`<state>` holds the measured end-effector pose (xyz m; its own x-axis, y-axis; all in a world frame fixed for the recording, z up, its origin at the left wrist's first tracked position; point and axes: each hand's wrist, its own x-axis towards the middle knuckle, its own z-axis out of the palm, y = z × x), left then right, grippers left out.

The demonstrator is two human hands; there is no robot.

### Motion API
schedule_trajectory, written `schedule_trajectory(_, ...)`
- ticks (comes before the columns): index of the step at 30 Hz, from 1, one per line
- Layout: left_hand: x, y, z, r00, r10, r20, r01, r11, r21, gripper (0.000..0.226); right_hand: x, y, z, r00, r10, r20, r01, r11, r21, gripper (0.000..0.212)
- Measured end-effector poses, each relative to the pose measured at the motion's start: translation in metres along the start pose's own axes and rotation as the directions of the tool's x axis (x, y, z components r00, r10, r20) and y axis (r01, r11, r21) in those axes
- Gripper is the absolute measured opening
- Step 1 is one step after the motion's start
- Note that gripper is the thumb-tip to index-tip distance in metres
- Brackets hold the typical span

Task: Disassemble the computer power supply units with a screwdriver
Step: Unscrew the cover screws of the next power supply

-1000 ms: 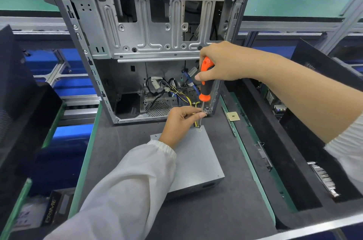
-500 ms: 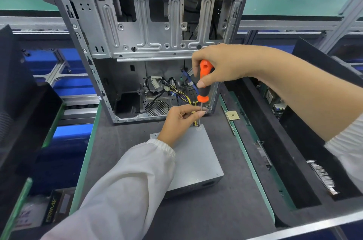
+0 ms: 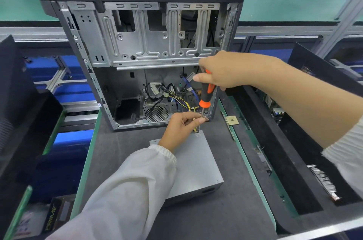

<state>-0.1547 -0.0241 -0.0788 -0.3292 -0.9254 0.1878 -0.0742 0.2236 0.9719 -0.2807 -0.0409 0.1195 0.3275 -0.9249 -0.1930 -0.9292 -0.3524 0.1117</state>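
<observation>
A grey metal power supply unit (image 3: 196,169) lies flat on the dark mat, partly under my left sleeve. My right hand (image 3: 227,71) grips the orange and black handle of a screwdriver (image 3: 206,95), held upright with its tip down at the unit's far corner. My left hand (image 3: 182,127) pinches the screwdriver's shaft just above that corner. Yellow and black cables (image 3: 186,106) run from the unit's far end into the open computer case (image 3: 149,51) that stands right behind it.
The dark mat (image 3: 225,210) has a green edge. A small square chip (image 3: 232,121) lies to the right of the case. Black trays (image 3: 294,161) on the right hold circuit boards. A black panel (image 3: 17,102) leans at the left, with a boxed item below it.
My right hand has turned on the screwdriver handle and shifted slightly left. My left hand keeps its pinch on the shaft. The power supply unit has not moved.
</observation>
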Motion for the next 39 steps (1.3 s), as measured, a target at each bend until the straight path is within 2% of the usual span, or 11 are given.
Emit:
schedule_trajectory(5, 0.000, 0.001, -0.004, 0.997, 0.007, 0.072, -0.004, 0.999, -0.051, 0.020, -0.007, 0.006, -0.017, 0.964, -0.109, 0.244, 0.066, 0.981, 0.180, 0.010)
schedule_trajectory(8, 0.000, -0.001, -0.004, 0.999, 0.000, 0.055, 0.001, 0.999, -0.033, 0.016, -0.006, 0.004, -0.027, 0.938, -0.164, 0.304, 0.135, 0.984, 0.114, 0.028)
schedule_trajectory(11, 0.000, -0.002, -0.003, 0.999, -0.004, 0.033, 0.004, 1.000, -0.020, 0.014, -0.005, 0.001, -0.026, 0.954, -0.113, 0.277, 0.085, 0.990, 0.111, 0.042)
schedule_trajectory(15, -0.001, -0.001, -0.004, 0.999, -0.007, 0.036, 0.007, 1.000, 0.001, 0.015, -0.001, -0.004, -0.015, 0.964, 0.162, 0.213, -0.192, 0.972, 0.133, 0.073)
schedule_trajectory(19, -0.001, 0.000, -0.003, 0.999, -0.011, 0.050, 0.011, 1.000, 0.001, 0.014, 0.006, -0.005, -0.006, 0.991, 0.081, 0.107, -0.087, 0.995, 0.050, 0.053)
schedule_trajectory(25, 0.000, -0.004, -0.002, 0.995, 0.030, 0.092, -0.030, 0.999, 0.009, 0.016, -0.007, 0.000, -0.020, 0.967, -0.070, 0.246, 0.034, 0.989, 0.146, 0.014)
schedule_trajectory(29, 0.001, -0.007, -0.003, 0.996, 0.023, 0.088, -0.023, 1.000, 0.004, 0.015, -0.010, -0.006, -0.026, 0.959, -0.135, 0.248, 0.102, 0.984, 0.143, 0.036)
schedule_trajectory(31, 0.000, -0.005, -0.003, 0.997, 0.005, 0.083, -0.006, 1.000, 0.007, 0.015, -0.011, -0.008, -0.022, 0.976, -0.046, 0.211, 0.009, 0.985, 0.174, 0.044)
schedule_trajectory(34, 0.000, -0.002, -0.003, 0.997, -0.020, 0.075, 0.020, 1.000, -0.003, 0.014, -0.010, -0.013, -0.012, 0.973, 0.187, 0.136, -0.209, 0.963, 0.172, 0.069)
schedule_trajectory(37, -0.001, -0.004, -0.004, 0.994, -0.030, 0.106, 0.032, 0.999, -0.019, 0.016, -0.004, -0.014, -0.004, 0.984, 0.169, 0.056, -0.173, 0.982, 0.079, 0.059)
schedule_trajectory(39, -0.001, -0.004, -0.005, 0.995, -0.015, 0.104, 0.017, 1.000, -0.017, 0.017, -0.004, -0.013, -0.007, 0.987, 0.121, 0.110, -0.130, 0.988, 0.080, 0.044)
